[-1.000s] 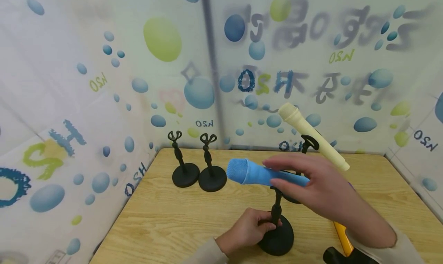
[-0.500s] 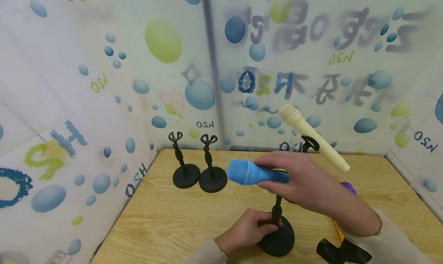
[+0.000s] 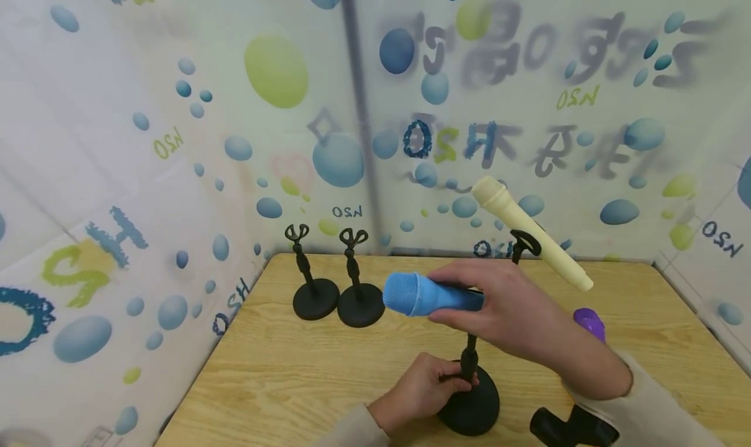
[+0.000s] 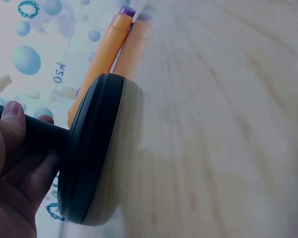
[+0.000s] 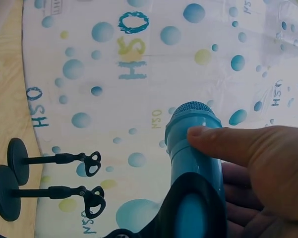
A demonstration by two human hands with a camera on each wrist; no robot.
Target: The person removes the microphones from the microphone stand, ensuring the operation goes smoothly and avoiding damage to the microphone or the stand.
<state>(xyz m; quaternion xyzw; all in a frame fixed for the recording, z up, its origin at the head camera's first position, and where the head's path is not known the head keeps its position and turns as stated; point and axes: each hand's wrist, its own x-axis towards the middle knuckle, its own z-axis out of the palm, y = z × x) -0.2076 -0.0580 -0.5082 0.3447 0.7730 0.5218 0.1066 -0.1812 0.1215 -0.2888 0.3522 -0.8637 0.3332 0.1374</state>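
My right hand (image 3: 499,310) holds a blue microphone (image 3: 416,294) near its mesh head, the thumb on its near side. In the right wrist view, the looped black clip (image 5: 161,225) of a stand sits around the handle of the blue microphone (image 5: 196,144). Below, my left hand (image 3: 419,388) grips the pole of that black stand (image 3: 472,404), just above its round base. The left wrist view shows the thumb of my left hand (image 4: 12,153) on the pole, with the base (image 4: 91,153) flat on the table. My right hand hides the rest of the handle in the head view.
Two black stands (image 3: 315,297) (image 3: 360,303) with bare clips stand at the back left. A cream microphone (image 3: 534,232) leans in another stand at the back right. A purple piece (image 3: 589,322) and a black object (image 3: 563,427) lie by my right forearm. An orange tube (image 4: 105,54) lies behind the base.
My right hand has shifted left along the blue microphone toward its head, while the microphone stays nearly in place. The purple piece has come into sight. My left hand keeps its grip.
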